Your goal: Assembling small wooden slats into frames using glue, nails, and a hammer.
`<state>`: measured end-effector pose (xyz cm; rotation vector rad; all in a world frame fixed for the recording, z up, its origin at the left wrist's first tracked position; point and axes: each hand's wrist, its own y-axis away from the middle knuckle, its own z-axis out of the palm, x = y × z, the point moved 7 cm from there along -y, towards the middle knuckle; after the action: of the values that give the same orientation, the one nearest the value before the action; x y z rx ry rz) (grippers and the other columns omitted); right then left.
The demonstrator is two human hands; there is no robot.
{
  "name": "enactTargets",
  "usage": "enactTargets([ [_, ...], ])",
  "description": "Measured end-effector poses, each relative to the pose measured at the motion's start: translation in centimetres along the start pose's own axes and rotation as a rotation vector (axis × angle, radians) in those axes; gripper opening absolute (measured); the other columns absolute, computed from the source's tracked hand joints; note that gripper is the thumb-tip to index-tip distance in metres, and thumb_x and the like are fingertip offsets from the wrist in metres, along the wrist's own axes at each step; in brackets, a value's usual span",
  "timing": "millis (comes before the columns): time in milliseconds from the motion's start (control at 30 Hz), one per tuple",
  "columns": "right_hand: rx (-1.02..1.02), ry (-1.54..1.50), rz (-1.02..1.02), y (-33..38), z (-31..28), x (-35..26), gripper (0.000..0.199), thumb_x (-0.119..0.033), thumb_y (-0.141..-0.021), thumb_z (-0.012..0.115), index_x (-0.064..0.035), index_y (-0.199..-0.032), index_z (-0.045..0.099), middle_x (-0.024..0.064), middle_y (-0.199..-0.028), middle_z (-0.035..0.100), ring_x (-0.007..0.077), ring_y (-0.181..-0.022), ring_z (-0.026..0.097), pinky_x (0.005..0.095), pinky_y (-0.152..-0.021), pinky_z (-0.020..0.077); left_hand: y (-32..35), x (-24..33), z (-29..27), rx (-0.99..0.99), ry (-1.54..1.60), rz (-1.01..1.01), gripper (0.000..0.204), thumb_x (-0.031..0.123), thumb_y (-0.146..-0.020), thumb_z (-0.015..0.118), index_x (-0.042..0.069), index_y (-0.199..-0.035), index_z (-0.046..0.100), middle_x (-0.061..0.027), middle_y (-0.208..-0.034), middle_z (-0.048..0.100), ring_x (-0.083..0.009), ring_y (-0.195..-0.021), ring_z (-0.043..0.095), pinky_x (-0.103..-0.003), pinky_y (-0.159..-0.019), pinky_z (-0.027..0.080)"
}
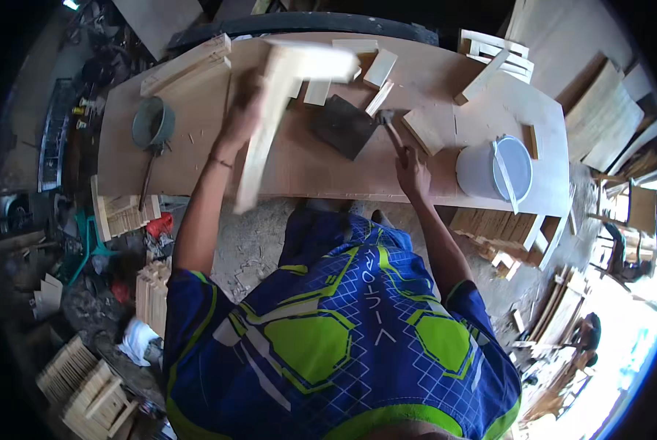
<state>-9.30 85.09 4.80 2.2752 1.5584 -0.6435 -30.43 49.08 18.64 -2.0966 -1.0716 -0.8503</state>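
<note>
One white bucket [494, 170], one grey bowl [153, 123], one hammer [391, 130].

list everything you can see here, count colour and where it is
workbench: one, pale wood, across the upper middle
wooden piece: one, pale, blurred, L-shaped, held over the bench by the left hand
hammer: one, dark head, on the bench in the right hand
dark square plate: one, dark grey, bench centre
small wood blocks: several, pale, far side of the bench
bucket: one, white, bench right end
bowl: one, grey-green, bench left end
slat stacks: several, pale, on the floor left and right
shirt: one, blue and green, lower centre
left hand: gripping the wooden piece
right hand: gripping the hammer handle
</note>
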Motion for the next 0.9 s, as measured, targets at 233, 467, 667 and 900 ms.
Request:
enactTargets([
  [233, -0.29, -0.891, -0.118, -2.5, 2.6, -4.0, 0.066, -0.052, -0.101, 0.048, -0.0157, -0.154, 0.032, 0.0102, -0.14, 0.053, 0.0287, -0.127, 0.051, 0.0466, -0.11, 0.037, 1.8, 2.8, -3.3, 0.57, 1.112, -0.415, 0.077, 0.063, -0.096, 0.049, 0.011, -0.15, 0.033, -0.0097, -0.146, 0.045, -0.0281, -0.132, 0.045, -0.051, -0.111, 0.036],
  [467, -0.188, -1.586, 0.261, -4.8, -1.2, -9.7, 0.031, -0.034, -0.102, 0.053, -0.0118, -0.123, 0.05, 0.0083, -0.119, 0.06, 0.022, -0.1, 0.066, 0.0417, -0.086, 0.0577, 10.0, -8.2, 4.4, 0.566, 1.303, -0.823, 0.074, 0.061, -0.091, 0.061, 0.012, -0.143, 0.041, -0.0119, -0.136, 0.051, -0.0294, -0.123, 0.051, -0.051, -0.098, 0.049],
  [667, -0.145, -1.472, 0.325, -5.7, -1.1, -8.0, 0.031, -0.031, -0.101, 0.055, -0.009, -0.123, 0.052, 0.0075, -0.115, 0.061, 0.0198, -0.103, 0.063, 0.0378, -0.084, 0.0588, 8.0, 6.5, 3.7, 0.126, -0.099, -0.066, 0.061, 0.03, -0.081, 0.082, 0.004, -0.13, 0.056, -0.013, -0.113, 0.067, -0.0261, -0.104, 0.067, -0.039, -0.089, 0.054],
  [900, -0.126, -1.141, 0.193, -5.7, -6.3, -13.7, 0.052, -0.035, -0.101, 0.056, -0.0078, -0.144, 0.042, 0.0145, -0.132, 0.057, 0.0343, -0.123, 0.055, 0.0435, -0.098, 0.0502, -0.1, 5.2, 3.9, -0.377, -0.464, -0.218, 0.072, 0.028, -0.072, 0.087, 0.003, -0.131, 0.056, -0.015, -0.118, 0.065, -0.0356, -0.115, 0.06, -0.047, -0.098, 0.049],
])
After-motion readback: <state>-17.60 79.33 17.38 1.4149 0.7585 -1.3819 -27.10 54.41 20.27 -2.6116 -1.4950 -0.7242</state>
